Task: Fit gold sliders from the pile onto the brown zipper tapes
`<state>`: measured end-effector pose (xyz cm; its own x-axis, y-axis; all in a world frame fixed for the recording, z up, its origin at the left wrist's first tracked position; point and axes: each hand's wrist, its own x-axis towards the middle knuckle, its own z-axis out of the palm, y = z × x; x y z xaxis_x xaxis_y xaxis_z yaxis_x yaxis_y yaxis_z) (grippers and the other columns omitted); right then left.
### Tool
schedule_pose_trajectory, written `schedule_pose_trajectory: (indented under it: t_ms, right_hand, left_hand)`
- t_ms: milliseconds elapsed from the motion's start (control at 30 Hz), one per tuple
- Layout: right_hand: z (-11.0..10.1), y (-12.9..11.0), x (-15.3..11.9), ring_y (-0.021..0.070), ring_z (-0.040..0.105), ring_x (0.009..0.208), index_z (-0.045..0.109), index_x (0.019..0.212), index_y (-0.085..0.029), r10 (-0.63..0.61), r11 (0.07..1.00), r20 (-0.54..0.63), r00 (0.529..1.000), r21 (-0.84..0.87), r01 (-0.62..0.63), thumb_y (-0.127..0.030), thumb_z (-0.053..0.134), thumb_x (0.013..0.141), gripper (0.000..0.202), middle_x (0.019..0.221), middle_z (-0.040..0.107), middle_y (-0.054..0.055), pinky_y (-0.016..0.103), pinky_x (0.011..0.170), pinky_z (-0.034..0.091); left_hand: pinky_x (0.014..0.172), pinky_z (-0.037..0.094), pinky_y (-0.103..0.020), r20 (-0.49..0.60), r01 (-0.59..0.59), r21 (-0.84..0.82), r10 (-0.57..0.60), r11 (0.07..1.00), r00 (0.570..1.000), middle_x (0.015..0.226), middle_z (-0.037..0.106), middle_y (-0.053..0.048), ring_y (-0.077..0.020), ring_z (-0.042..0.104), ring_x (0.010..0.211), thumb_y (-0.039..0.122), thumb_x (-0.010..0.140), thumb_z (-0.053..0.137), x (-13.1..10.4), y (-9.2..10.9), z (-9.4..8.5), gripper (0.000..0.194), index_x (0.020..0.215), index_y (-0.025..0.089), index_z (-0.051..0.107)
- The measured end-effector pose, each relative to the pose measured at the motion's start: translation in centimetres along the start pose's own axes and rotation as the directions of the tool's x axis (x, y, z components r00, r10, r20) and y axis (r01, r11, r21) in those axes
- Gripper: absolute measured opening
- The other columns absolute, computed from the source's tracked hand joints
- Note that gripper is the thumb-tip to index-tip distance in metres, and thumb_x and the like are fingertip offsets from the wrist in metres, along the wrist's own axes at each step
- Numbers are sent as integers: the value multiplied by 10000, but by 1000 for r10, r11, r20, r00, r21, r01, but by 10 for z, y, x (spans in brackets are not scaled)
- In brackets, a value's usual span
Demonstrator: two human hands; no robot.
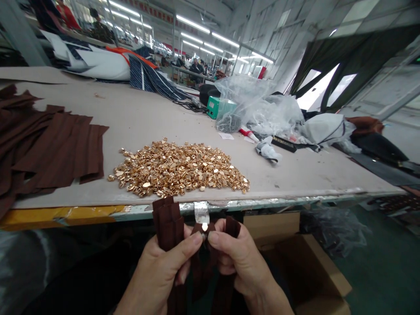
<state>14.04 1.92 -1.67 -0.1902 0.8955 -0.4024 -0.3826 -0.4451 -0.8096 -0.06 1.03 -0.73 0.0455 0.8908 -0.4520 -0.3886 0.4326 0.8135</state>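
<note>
The left hand [160,262] and right hand [244,256] each clamp their grip on brown strips [169,225], thumbs beside a gold piece [205,227]; a gold heap [180,168] lies at eleven o'clock.

i'm standing in what looks like a factory workshop for cloth goods: rows of long white tube lights [193,24] run down the deep hall, and people in dark clothes [196,68] sit far back in it. close by, a long beige-topped worktable [147,120] bears a heap of small shiny gold-coloured metal pieces [183,168], stacked dark brown fabric strips [62,148] and navy striped cloth [144,78].
</note>
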Motion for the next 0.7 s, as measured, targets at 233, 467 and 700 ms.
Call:
schedule_pose_trajectory:
  t_ms: [233, 467, 700]
  right_hand:
    - [2, 1, 2, 17, 212, 377, 484, 647, -174, -130, 986, -25, 991, -110, 126, -372, 776, 672, 354, 455, 365, -109, 156, 347, 120]
    - [4, -12, 5, 45, 284, 434, 543, 688, -159, -335, 854, 0, 942, -422, 303, -382, 677, 789, 279, 534, 416, -76, 186, 384, 203]
    - [18, -20, 2, 105, 418, 521, 500, 668, -187, -545, 474, 52, 837, -804, 359, -330, 550, 874, 256, 559, 469, -47, 231, 507, 328]
  left_hand:
    - [405, 208, -175, -3, -90, 118, 91, 989, 996, 392, 380, 87, -52, 288, 396, 390, 629, 752, 6, 2, 1, 293, 574, 166, 572]
    - [381, 261, -202, 80, -165, 389, 145, 906, 986, 341, 415, 72, -75, 336, 333, 505, 749, 619, 5, 0, -4, 378, 561, 186, 543]
    - [366, 224, -179, 84, -41, 192, 25, 981, 996, 328, 432, 69, -59, 335, 305, 516, 756, 612, 2, -3, 3, 381, 592, 176, 566]
